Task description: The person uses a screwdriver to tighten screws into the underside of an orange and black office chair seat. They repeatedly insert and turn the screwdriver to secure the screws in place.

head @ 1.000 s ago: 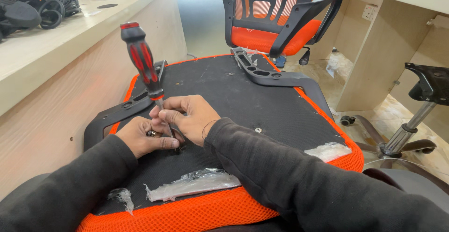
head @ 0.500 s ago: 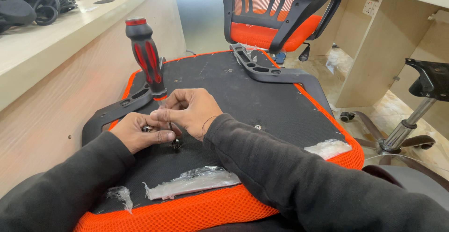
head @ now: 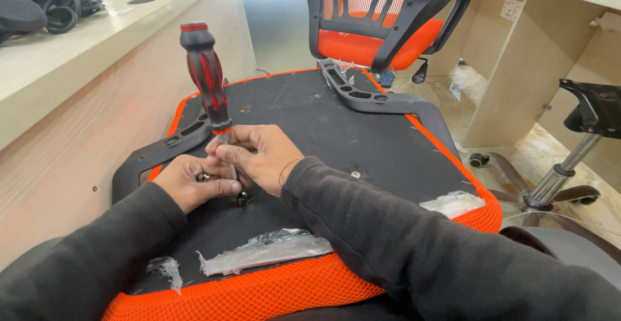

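In the head view, the screwdriver [head: 208, 82] stands nearly upright on the black underside of an upturned seat [head: 323, 127], its red-and-black handle tipped slightly toward the far left and its shaft running down into the meeting point of both hands, near the seat's left edge. The right hand [head: 259, 156] pinches the shaft just below the handle with fingertips closed round it, so the tool's long axis rises straight out of that hand. The left hand [head: 194, 182] lies just beside and below it, touching it, fingers curled shut on small metal pieces that look like screws [head: 204, 177]; how many cannot be told. The tip sits by a dark fitting [head: 242, 198] right under the right hand, partly hidden. A black armrest bracket [head: 171, 146] lies along the left edge, just beyond the hands, leaving little room on that side before the pale bench [head: 71, 120]. To the right the seat is open as far as a lone screw head [head: 354, 175] and the far armrest [head: 381, 98]. Crumpled clear plastic [head: 265, 250] lies along the near orange edge.
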